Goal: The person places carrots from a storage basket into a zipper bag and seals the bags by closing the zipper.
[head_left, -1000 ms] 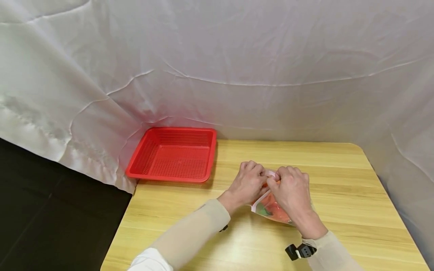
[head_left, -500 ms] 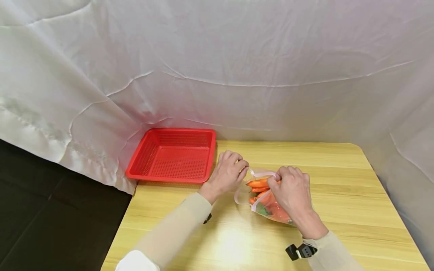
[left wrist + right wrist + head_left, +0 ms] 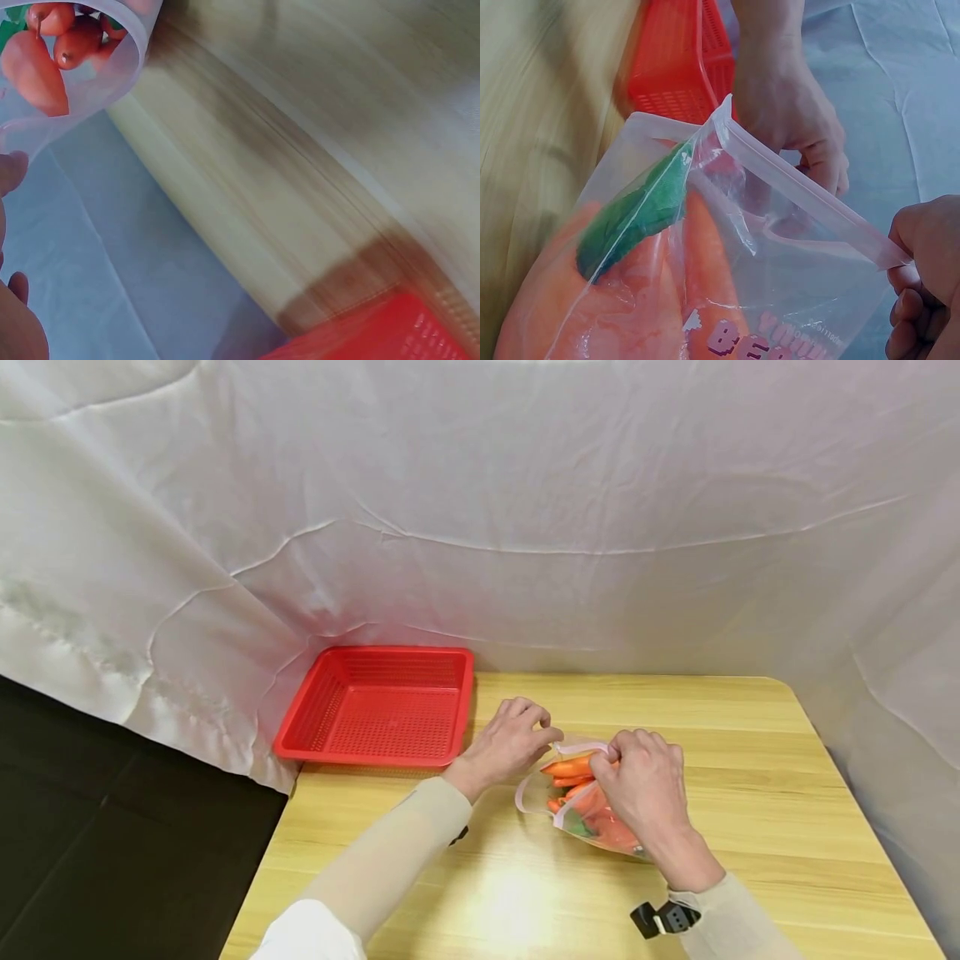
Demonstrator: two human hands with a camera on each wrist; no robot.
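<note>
A clear zip bag (image 3: pixel 534 792) holding orange carrots (image 3: pixel 568 767) and green leaves lies on the wooden table (image 3: pixel 750 777). Its mouth gapes toward the red basket. My left hand (image 3: pixel 513 739) pinches the far lip of the mouth, and my right hand (image 3: pixel 641 772) pinches the near lip. In the right wrist view the bag (image 3: pixel 705 300) fills the frame, with the right hand (image 3: pixel 930 277) gripping the zip strip and the left hand (image 3: pixel 787 105) behind the opening. The left wrist view shows the bag's open mouth (image 3: pixel 90 82) with carrots (image 3: pixel 34 67) inside.
A shallow red perforated basket (image 3: pixel 375 757) with nothing in it sits at the table's far left corner, close to my left hand. White cloth (image 3: pixel 525 510) hangs behind and around the table. The table's left edge drops to a dark floor (image 3: pixel 112 843).
My left hand has pulled the far lip away from the right hand, toward the basket. The bag's mouth, pressed together a second ago, now gapes and shows the carrots.
</note>
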